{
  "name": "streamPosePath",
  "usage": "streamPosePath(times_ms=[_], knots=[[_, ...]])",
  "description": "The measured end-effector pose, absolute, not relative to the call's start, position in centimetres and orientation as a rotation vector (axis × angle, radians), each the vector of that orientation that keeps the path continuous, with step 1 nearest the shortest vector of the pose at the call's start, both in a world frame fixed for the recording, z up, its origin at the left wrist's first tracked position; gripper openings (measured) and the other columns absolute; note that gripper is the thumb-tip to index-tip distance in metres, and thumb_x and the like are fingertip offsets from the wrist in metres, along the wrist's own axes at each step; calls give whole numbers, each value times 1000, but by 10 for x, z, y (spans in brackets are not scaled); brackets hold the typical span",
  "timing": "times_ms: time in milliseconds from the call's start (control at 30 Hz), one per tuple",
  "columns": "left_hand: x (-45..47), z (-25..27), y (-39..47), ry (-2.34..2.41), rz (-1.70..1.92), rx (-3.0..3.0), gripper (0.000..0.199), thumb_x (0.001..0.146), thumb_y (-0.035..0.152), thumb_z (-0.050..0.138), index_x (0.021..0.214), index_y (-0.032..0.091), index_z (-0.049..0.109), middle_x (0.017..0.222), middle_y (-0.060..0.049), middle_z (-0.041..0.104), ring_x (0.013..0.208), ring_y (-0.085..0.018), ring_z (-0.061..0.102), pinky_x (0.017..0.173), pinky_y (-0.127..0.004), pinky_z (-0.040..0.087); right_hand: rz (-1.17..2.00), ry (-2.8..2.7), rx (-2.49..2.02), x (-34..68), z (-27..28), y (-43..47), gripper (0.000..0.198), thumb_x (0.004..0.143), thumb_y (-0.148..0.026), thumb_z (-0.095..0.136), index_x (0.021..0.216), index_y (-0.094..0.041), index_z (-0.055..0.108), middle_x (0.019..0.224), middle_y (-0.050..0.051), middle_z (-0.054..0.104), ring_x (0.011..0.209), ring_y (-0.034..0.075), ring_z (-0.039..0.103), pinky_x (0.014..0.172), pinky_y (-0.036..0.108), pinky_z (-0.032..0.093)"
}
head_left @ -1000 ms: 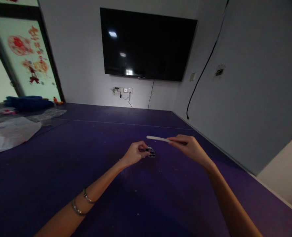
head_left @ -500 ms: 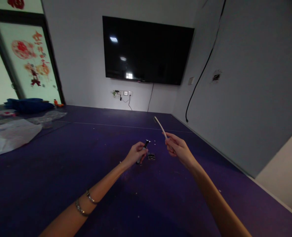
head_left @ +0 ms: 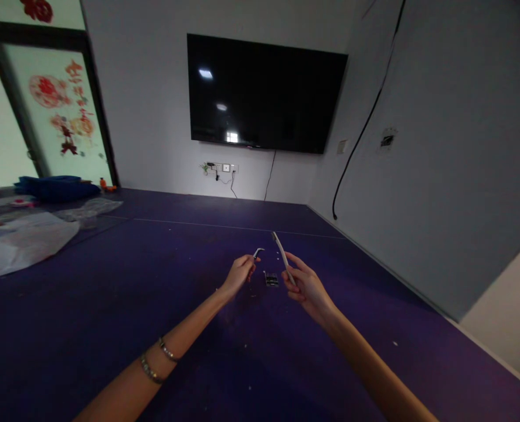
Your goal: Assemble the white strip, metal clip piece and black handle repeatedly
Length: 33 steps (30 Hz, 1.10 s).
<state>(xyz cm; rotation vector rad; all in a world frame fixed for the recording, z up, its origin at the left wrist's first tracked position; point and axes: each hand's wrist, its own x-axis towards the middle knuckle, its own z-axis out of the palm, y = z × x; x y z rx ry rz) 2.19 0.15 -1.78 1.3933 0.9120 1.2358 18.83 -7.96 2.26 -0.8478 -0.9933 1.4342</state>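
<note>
My left hand (head_left: 241,272) is closed round a small tool (head_left: 257,253) with a shiny metal head that bends to the right at its tip; its exact kind is not clear. In my right hand (head_left: 306,287) is a toothbrush (head_left: 281,251), gripped by its pale handle, with its dark bristled end pointing up and away from me. Between and just below the two hands, a small dark board-like piece (head_left: 271,280) lies on the purple surface (head_left: 189,351). The tool and the toothbrush are held apart, above that surface.
Clear plastic bags and papers (head_left: 31,240) lie at the left, with a blue cloth bundle (head_left: 57,187) and an orange object (head_left: 105,185) behind. Small white bits are scattered about. A television (head_left: 266,94) and a hanging black cable (head_left: 360,135) are on the walls.
The toothbrush has come lower and a little left, nearer the tool. My left hand has turned, so the tool's metal head now shows as a bent tip. The view has shifted slightly.
</note>
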Motion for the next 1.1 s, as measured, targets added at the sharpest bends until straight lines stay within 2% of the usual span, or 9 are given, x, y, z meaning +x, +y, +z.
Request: streamPosePath(times_ms=[367, 1100], knots=[[22, -30, 12, 865, 1264, 1494, 20, 79, 30, 45, 80, 13, 55, 57, 5, 44, 42, -5, 39, 40, -18, 33, 1493, -951, -914, 177, -2, -99, 54, 70, -25, 58, 122, -22, 45, 60, -4, 50, 38, 3, 28, 35, 16, 10], [23, -33, 10, 917, 1278, 1604, 15, 78, 27, 46, 81, 14, 55, 55, 5, 42, 45, -7, 39, 42, -18, 31, 1429, -907, -934, 172, -15, -98, 54, 69, -26, 58, 122, -22, 47, 59, -4, 48, 37, 2, 27, 35, 15, 10]])
